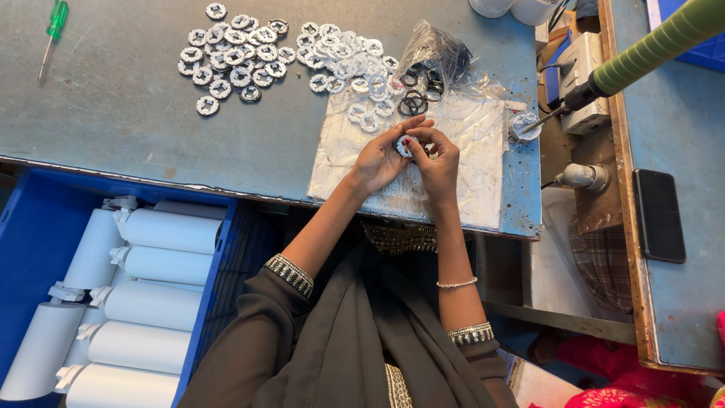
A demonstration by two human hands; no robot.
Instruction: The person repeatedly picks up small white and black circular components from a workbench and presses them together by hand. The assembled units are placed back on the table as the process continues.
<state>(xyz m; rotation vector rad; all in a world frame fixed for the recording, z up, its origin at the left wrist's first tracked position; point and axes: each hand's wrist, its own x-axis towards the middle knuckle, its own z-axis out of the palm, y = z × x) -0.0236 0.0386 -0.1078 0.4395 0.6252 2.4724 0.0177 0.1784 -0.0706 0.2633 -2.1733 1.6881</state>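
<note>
Across the grey-blue workbench point(113, 113), biggest first: a blue crate point(34, 227) sits below its near edge, packed with white cylindrical housings point(151, 302) lying on their sides. On the bench lies a clear plastic sheet point(476, 151), and beyond it two loose heaps of small white round parts point(234, 53), with a crumpled clear bag of black rings point(430, 64) spilling open beside them. A green-sleeved tool point(649, 49) reaches in from the right toward a small round piece at the sheet's corner, and a green-handled screwdriver point(51, 38) lies far left. Over the sheet, the left hand point(381, 159) and right hand point(438, 162) meet, fingertips of both pinched around one small round part point(406, 145), held just above the plastic; both grips are closed tight on it, thumbs and forefingers touching its rim. To my eye the risk is a slip: a piece that small, pressed from two sides, could pop free and roll off the near edge into the crate, or land among the heaps and be lost.
</note>
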